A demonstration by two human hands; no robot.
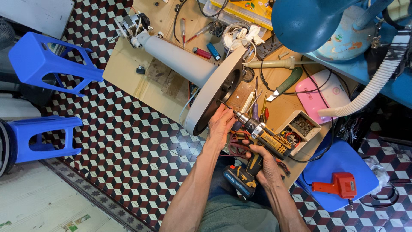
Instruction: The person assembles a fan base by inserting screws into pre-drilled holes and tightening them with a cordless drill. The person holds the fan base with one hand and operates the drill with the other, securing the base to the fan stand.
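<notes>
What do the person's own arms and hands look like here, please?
Both forearms are bare to the picture's bottom edge: no sleeves show. The left hand and right hand wear no gloves, and no watch, ring or wristband is visible. The arms look lean and sinewy. Grey-green clothing shows between the arms at the bottom.

fan stand (189, 60) on workbench (128, 68), drill (257, 137) beside base (214, 92)

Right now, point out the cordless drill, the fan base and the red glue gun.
cordless drill (267, 138), head view, on its yellow-and-black body.
fan base (213, 92), head view, on the grey round disc's outer face.
red glue gun (342, 184), head view, on its red housing, lying on the blue stool.
</notes>
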